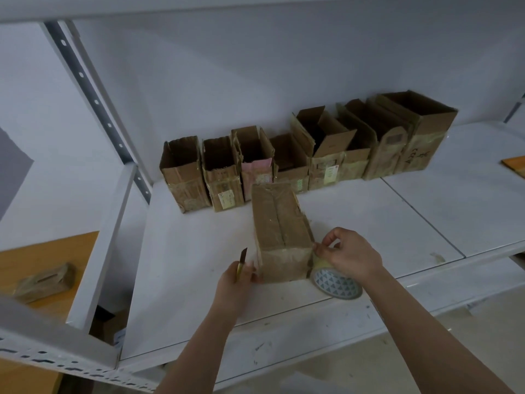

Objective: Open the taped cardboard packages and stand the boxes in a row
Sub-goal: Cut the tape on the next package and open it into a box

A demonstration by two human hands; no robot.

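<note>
Taped brown cardboard package (279, 237) near the shelf's front edge awaits cutting: left hand (240, 275) grips a knife (243, 258), right hand (350, 255) pinches its tape.

Far edge of the shelf (369, 223): a row of opened boxes (298, 155) stands against the wall, blocking reach behind it. Centre: a taped package (279, 234) stands just in front of the row, a narrow gap between them. A tape roll (338, 282) lies touching its near right corner. Bare shelf surface lies open to the left and right of the package. Left: a slotted upright post (93, 100) bounds the bay.
</note>
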